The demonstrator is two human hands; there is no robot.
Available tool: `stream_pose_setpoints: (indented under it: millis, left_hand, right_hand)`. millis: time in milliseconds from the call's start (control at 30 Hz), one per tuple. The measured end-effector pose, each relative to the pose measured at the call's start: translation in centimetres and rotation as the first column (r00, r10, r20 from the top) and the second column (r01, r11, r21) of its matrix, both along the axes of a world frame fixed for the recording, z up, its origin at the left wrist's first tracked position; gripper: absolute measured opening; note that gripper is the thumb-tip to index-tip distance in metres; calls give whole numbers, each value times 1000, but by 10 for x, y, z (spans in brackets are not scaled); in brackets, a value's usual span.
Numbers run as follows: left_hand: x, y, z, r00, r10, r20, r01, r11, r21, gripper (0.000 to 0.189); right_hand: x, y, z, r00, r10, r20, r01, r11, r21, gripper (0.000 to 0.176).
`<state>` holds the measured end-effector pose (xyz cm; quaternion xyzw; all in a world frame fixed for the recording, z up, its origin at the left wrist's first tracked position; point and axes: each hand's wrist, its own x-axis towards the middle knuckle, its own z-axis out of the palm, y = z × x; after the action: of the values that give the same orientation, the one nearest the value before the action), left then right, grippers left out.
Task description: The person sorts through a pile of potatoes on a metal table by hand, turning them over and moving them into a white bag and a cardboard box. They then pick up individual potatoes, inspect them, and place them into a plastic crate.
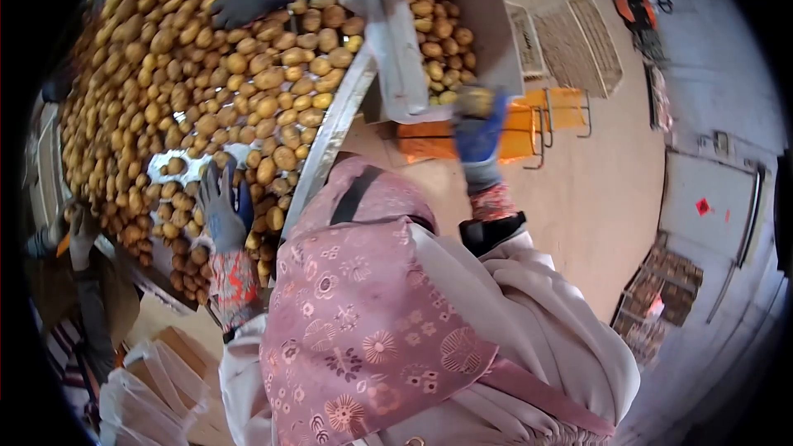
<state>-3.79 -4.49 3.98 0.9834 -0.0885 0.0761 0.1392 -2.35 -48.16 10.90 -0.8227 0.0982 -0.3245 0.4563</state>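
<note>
Many potatoes (190,58) are spread over a metal sorting table (330,128) on the left. My left hand (223,211), in a grey and blue glove, rests among them with its fingers stretched out, touching potatoes near a bare shiny patch. My right hand (479,136), in a blue glove and smeared by motion, is off to the right of the table. Its fingers are closed round a yellow-brown potato (475,102). Just beyond that hand stands a grey bin (496,41) partly filled with potatoes.
A co-worker's dark-gloved hand (249,3) reaches over the potatoes from the top. Another person's gloved hand (81,231) is at the left edge. Orange mesh sacking (516,132) on a metal frame stands below the bin. A plastic bag (144,396) lies lower left.
</note>
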Motion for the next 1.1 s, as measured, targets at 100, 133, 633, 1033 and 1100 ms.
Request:
stream_pose_setpoints:
  millis: [100, 133, 633, 1033, 1100]
  left_hand:
    - [-36, 35, -35, 967, 195, -165, -236, 930, -282, 42]
    - [-46, 48, -34, 972, 201, -118, -226, 935, -274, 43]
    - [-51, -23, -38, 897, 44, -439, -25, 998, 50, 71]
    - [-90, 17, -23, 862, 471, -189, -447, 881, 155, 70]
    - [-79, 2, -21, 908, 371, -194, -375, 927, 15, 65]
  right_hand:
    - [-22, -117, 48, 897, -327, 298, 88, 792, 604, 36]
    - [-33, -156, 50, 828, -413, 380, 176, 834, 523, 35]
    - [26, 59, -74, 940, -164, -299, 41, 925, -378, 66]
    - [60, 148, 13, 377, 651, -659, -791, 596, 136, 40]
    - [62, 189, -65, 374, 633, -678, -907, 403, -124, 55]
